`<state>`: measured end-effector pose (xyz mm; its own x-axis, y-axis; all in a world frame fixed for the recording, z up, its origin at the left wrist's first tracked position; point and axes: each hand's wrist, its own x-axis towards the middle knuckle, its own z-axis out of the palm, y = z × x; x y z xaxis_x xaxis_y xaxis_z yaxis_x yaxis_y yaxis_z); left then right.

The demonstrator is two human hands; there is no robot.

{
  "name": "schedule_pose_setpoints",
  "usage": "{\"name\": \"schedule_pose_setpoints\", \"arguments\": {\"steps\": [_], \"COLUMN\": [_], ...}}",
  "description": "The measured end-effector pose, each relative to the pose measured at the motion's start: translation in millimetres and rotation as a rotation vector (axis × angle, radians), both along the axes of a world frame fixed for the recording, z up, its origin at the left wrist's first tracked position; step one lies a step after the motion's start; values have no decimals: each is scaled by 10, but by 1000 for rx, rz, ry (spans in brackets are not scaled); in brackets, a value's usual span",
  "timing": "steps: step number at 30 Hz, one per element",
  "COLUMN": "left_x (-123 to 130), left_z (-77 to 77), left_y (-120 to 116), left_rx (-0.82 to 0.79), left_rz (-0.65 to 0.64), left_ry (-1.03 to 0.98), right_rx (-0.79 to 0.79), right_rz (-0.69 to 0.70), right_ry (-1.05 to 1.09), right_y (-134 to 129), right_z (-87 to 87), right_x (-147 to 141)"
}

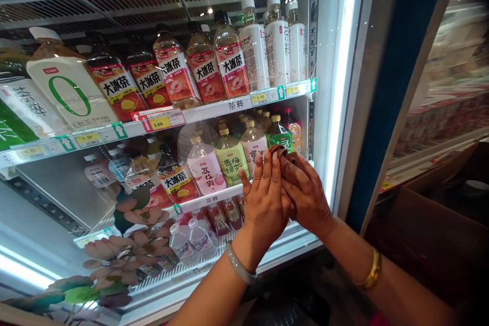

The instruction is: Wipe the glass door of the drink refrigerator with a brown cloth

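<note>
My left hand [263, 198], with a pale bangle at its wrist, is raised in front of the glass door of a lit drinks fridge. Its fingers are stretched out and apart; whether the palm touches the glass, I cannot tell. Close beside it, my right hand [307, 196] has its fingers bent around a crumpled brown cloth [284, 157]. Part of the cloth is hidden behind both hands. Behind the hands stand drink bottles, among them a green-labelled bottle [278, 132] and a pale green one [231, 158].
An upper shelf holds iced tea bottles [175, 71] and white-labelled bottles [252, 46]. Small clear bottles [200, 237] stand lower down. Pink flower decorations [114, 260] show at lower left. To the right are a dark door frame [385, 112] and an open cardboard box [431, 214].
</note>
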<state>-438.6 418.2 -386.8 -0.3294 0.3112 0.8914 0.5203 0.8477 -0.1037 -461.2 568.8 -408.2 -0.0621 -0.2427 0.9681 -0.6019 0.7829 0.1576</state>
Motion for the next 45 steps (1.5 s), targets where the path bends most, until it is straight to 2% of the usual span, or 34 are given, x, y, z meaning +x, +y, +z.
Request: {"name": "schedule_pose_setpoints", "arguments": {"steps": [2, 4, 6, 8, 12, 14, 16, 18, 20, 22, 24, 28, 30, 32, 33, 35, 37, 38, 42, 45], "left_x": [12, 30, 47, 54, 50, 54, 68, 85, 99, 103, 99, 87, 90, 100, 107, 116, 118, 116, 100, 87], "left_z": [8, 11, -1, -27, -88, -101, -99, -90, -82, -79, -82, -93, -97, -100, -102, -108, -115, -117, -114, -115], "left_y": [-54, -109, -152, -179, -219, -252, -292, -330, -353, -355, -336, -289, -285, -300, -312, -340, -362, -367, -348, -306], "left_rx": [-17, -30, -37, -38, -52, -57, -59, -65, -70, -73, -75, -63, -56, -63, -69, -83, -93, -97, -80, -54], "left_rz": [5, 17, 24, 32, 42, 42, 47, 57, 69, 76, 79, 85, 86, 80, 76, 65, 54, 51, 43, 52], "left_ry": [9, 10, 12, 15, 19, 18, 10, 1, -7, -12, -14, 3, 6, -10, -20, -29, -25, -22, 1, 6], "right_rx": [82, -52, -253, -304, -42, 70, 115, 64, -79, -210, -234, -23, 101, 154, 123, -51, -216, -232, 28, 130], "right_rz": [-9, -94, -175, -193, -59, 16, 31, -16, -86, -134, -138, -31, 25, 41, 33, -17, -69, -76, 9, 48], "right_ry": [4, -16, -37, -64, -73, -28, 2, 5, -12, -47, -100, -82, -21, -5, -9, -38, -68, -79, -38, 2], "right_y": [222, 445, 518, 394, -52, -110, 1, 189, 322, 305, 142, -193, -155, 15, 113, 253, 250, 194, -144, -155], "right_z": [28, 51, 55, 38, -12, -11, 18, 63, 104, 119, 100, 26, 19, 46, 68, 108, 116, 105, 2, -34], "right_x": [-80, -182, -231, -190, 25, 71, 33, -57, -133, -139, -67, 100, 94, 21, -27, -111, -133, -115, 47, 80]}}
